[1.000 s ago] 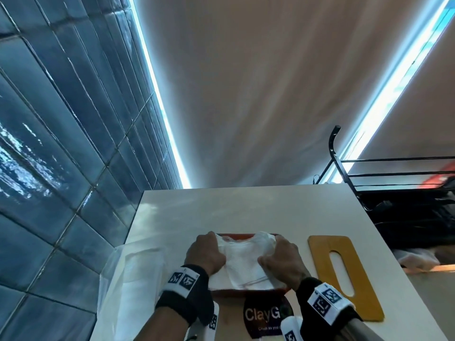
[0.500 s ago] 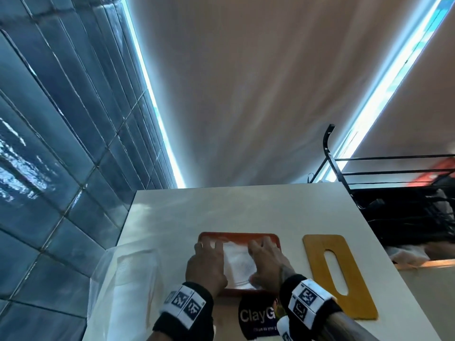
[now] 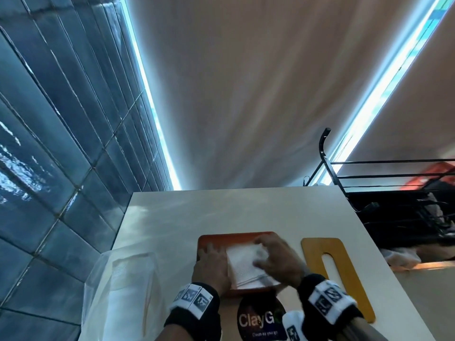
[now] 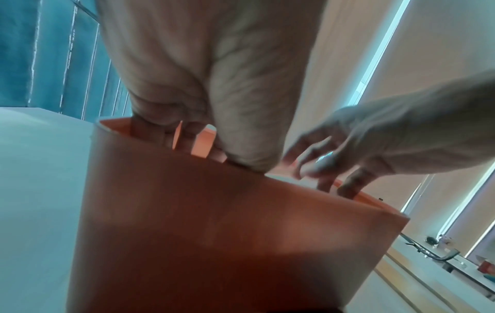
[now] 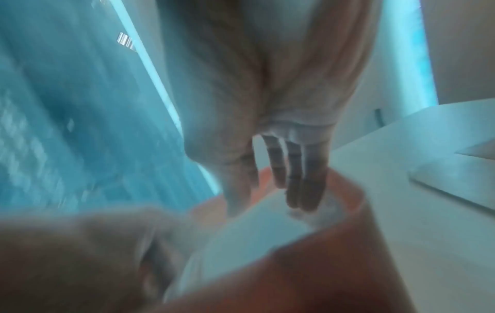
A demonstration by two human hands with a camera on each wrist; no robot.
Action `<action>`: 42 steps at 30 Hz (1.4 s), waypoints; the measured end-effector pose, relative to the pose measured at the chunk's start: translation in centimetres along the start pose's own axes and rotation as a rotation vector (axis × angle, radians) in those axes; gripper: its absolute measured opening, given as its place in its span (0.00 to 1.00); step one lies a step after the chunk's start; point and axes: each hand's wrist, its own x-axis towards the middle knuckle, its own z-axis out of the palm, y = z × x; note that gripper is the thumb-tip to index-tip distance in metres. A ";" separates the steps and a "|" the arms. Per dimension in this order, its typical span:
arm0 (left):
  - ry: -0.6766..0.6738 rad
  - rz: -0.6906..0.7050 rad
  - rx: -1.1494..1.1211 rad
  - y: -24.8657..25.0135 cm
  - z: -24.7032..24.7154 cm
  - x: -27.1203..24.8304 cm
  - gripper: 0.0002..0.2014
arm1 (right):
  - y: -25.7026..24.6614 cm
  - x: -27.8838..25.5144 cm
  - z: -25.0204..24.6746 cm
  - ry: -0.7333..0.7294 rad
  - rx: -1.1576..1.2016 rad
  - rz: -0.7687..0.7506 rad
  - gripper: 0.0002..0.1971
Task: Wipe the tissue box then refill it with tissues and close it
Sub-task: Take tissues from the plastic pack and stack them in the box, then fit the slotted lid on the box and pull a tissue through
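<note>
1. The orange tissue box (image 3: 236,238) stands open on the white tabletop (image 3: 221,210), close to the near edge, with its rim facing up.
2. A white stack of tissues (image 3: 243,264) lies inside the box, its top sheet level with or just under the rim.
3. The left hand (image 3: 211,264) is at the box's left side; in the left wrist view its fingers (image 4: 184,131) reach down over the rim into the box. That grip is loose, the fingers fairly straight, curled round nothing that can be seen.
4. The right hand (image 3: 278,259) lies on the tissues from the right side, blurred in the head view. In the right wrist view its fingers (image 5: 294,175) are stretched out straight, tips down on the white stack; this grip is wide, pressing and not pinching.
5. Both wrists wear black bands with white printed markers.
6. A yellow wooden lid (image 3: 344,274) with a long oval slot lies flat on the tabletop just to the right of the box, apart from it.
7. A clear plastic wrapper (image 3: 128,284) lies on the tabletop to the left of the box.
8. A round dark label (image 3: 261,318) reading "ClayG" sits at the near edge, just in front of the box.
9. Blue glossy tiles (image 3: 61,143) cover the wall on the left; a black wire rack (image 3: 394,198) stands beyond the right edge of the tabletop.
</note>
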 end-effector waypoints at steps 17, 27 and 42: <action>0.264 0.127 -0.280 -1.6 -2.5 -1.8 0.29 | 9.7 -5.1 0.5 0.233 0.030 0.540 0.41; 0.489 0.293 -0.411 -4.0 -4.0 -3.4 0.50 | -0.2 -3.6 -2.2 0.132 0.010 -0.264 0.37; 0.089 0.215 -0.256 -4.8 -1.1 -3.9 0.31 | -1.6 -2.8 0.0 -0.168 -0.166 -0.440 0.33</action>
